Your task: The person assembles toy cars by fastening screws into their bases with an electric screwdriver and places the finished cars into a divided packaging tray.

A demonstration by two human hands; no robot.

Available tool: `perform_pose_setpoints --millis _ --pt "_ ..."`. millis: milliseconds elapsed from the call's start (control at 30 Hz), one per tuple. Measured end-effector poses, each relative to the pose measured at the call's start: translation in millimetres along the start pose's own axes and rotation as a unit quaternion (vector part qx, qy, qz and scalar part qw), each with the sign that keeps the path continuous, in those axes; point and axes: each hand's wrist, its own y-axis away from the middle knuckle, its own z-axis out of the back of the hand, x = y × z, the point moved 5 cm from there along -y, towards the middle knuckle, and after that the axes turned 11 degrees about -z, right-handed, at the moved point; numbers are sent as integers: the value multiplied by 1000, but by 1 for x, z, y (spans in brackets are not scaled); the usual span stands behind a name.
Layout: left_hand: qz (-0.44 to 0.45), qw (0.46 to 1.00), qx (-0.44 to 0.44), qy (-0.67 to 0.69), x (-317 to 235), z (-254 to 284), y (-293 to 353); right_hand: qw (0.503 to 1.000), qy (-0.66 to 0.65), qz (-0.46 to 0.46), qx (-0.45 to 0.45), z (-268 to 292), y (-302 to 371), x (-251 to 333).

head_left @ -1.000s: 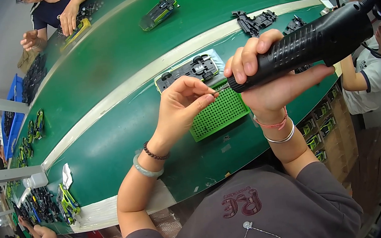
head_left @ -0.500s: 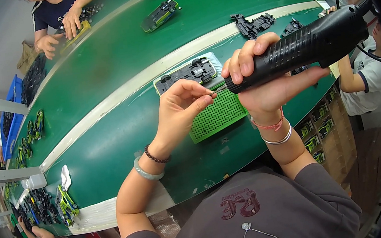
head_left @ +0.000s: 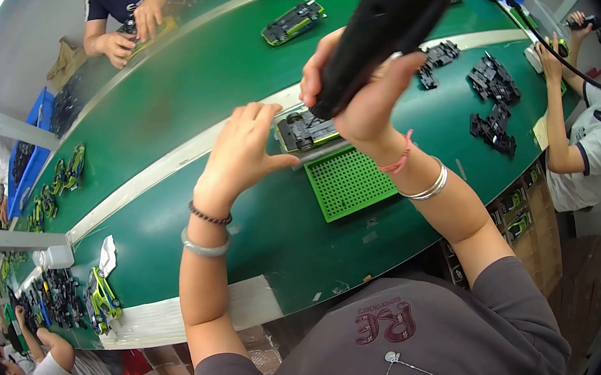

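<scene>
My right hand [head_left: 365,103] is wrapped round a black electric screwdriver [head_left: 388,20], tilted with its lower end over a toy car [head_left: 302,131]. The car lies upside down, its black underside facing up and a light green edge showing; the driver and my right hand hide part of it, and the driver's tip is hard to see. My left hand [head_left: 241,150] is beside the car's left end, fingers stretched and thumb apart, with nothing visible in it. Just in front of the car sits a green perforated basket [head_left: 349,185].
Black chassis parts [head_left: 493,79] lie to the right on the green table [head_left: 166,205]. Another upturned car [head_left: 294,21] is on the far belt. Green cars [head_left: 103,301] and black parts stand at the left. Co-workers sit across and at both sides; a cable [head_left: 556,51] hangs at right.
My right hand has swung the screwdriver more upright and brought its lower end over the car. My left hand has left the driver's tip, opening out from a pinch beside the car.
</scene>
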Motion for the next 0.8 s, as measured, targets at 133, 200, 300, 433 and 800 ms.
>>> perform_pose_setpoints --millis 133,200,300,433,800 --pt "14 993 46 111 20 -23 3 998 22 -43 36 -10 -6 -32" --pt "6 991 43 128 19 -24 1 997 43 -59 35 -11 -7 -40" --pt "-4 987 36 157 20 -25 -1 995 53 -65 47 -13 -8 -47" --pt "2 986 40 164 21 -24 -1 998 -9 -17 64 -17 -9 -52" --pt "39 969 13 243 19 -13 -3 993 65 2 102 -33 -3 -53"
